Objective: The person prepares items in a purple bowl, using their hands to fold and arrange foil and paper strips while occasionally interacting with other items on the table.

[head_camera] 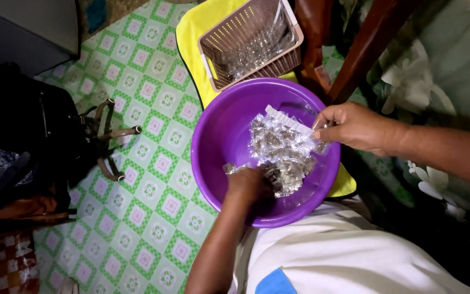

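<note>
Pinching a clear bag (284, 142) at the bowl's (216, 130) rim, your right hand (354, 126) holds it; left hand (247, 184) inside grips packets (285, 173).

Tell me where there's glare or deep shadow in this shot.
Head view: glare glints off the clear packets in the purple basin; the left edge and lower right fall into deep shadow; the left hand is dim; the right hand is well lit.
</note>
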